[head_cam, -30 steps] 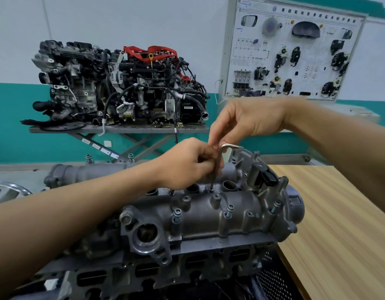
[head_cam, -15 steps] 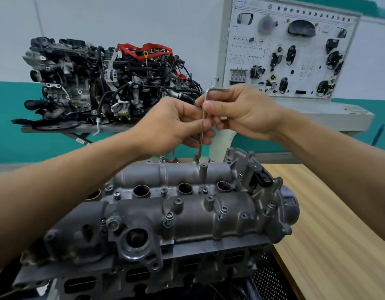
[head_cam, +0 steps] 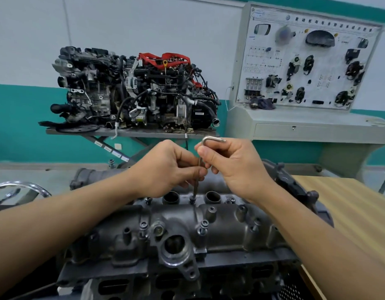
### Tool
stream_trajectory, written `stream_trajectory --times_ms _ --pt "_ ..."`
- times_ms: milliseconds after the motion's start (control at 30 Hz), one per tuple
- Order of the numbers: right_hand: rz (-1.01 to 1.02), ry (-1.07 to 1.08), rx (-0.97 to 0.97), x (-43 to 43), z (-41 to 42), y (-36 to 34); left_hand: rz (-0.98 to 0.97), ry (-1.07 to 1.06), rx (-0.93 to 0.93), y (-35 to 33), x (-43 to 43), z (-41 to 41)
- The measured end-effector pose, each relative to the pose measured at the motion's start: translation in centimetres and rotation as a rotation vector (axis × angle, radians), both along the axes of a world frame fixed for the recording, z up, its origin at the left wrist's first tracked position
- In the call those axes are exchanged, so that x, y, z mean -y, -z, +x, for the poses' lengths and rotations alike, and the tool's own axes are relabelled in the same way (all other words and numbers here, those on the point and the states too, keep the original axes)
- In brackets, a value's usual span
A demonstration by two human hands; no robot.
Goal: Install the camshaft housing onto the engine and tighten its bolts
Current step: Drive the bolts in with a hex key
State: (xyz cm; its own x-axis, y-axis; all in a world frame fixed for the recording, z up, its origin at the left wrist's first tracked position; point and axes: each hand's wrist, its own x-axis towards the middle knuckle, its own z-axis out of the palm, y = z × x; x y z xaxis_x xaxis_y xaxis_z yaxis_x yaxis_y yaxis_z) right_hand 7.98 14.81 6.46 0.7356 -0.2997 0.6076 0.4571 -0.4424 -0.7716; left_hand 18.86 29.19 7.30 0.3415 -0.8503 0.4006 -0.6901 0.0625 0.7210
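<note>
Camshaft housing (head_cam: 176,215), seated on engine (head_cam: 143,278), at 6 o'clock of view. Step: tightening. Hex key (head_cam: 199,161) upright in bolt (head_cam: 192,199) between plug wells (head_cam: 171,197); left hand (head_cam: 165,167) pinches shaft, right hand (head_cam: 232,167) grasps bend. Next, likely: steady clockwise turns.

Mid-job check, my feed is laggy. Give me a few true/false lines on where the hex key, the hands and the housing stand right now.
1. Both the left hand and the right hand hold the hex key. True.
2. The key's tip sits in a bolt between two round openings on the camshaft housing. True.
3. The key's short arm points left. False: it points right, above the right hand.
4. The housing is off the engine. False: it sits on the engine, with the wooden table to its right.
</note>
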Motion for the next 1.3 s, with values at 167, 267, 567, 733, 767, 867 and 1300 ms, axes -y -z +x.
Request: stream_trajectory --times_ms 167,267,567,733,767,867,1300 --pt "-0.032 -0.009 -0.020 0.3 0.3 0.0 0.011 -0.028 -0.030 0.3 0.4 0.2" --pt "-0.016 -0.016 -0.025 0.4 0.4 0.3 0.013 -0.037 -0.043 0.5 0.4 0.2" --pt "-0.027 -0.049 -0.034 0.1 1.0 0.1 -0.011 -0.070 -0.049 0.6 0.1 0.1" --pt "-0.030 -0.083 -0.029 0.0 1.1 0.0 -0.019 -0.080 -0.053 0.6 0.0 0.1" --pt "-0.026 -0.086 -0.032 -0.1 1.1 0.0 -0.020 -0.083 -0.053 0.6 -0.1 0.1" --pt "-0.006 -0.079 -0.040 -0.2 1.1 0.1 -0.017 -0.082 -0.058 0.6 -0.1 0.2" --pt "-0.049 -0.128 -0.056 0.3 0.3 0.8 -0.023 0.005 -0.031 0.7 -0.6 -0.1"
